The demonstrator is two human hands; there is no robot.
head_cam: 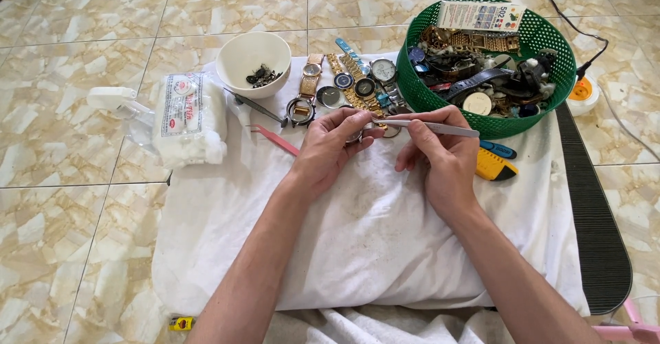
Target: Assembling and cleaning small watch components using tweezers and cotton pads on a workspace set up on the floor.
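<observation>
We've got our left hand (330,145) curled around a small round watch case (356,136), fingers closed on it so only a sliver of metal shows between them. Our right hand (436,153) is pinched shut on a pair of silver tweezers (430,127), held like a pen, with the tip pointing left and meeting the watch case right at our left fingertips. Both hands hover just over a white cloth (371,234) spread on the tiled floor (62,179).

Just beyond our left hand lies a row of watches (350,83), some gold, one with a blue strap, and a white bowl (253,62) with a few dark bits in it sits further out to the left. Pink tweezers (275,140) lie just left of our left wrist, with a dark pair of tweezers (258,105) past them. Well off to the left is a bag of cotton wool (189,117).

Right behind our right hand sits a green plastic basket (550,103) heaped with watch parts and straps. A yellow tool (495,167) and a blue-handled one (496,149) lie just right of our right hand, touching the cloth.
</observation>
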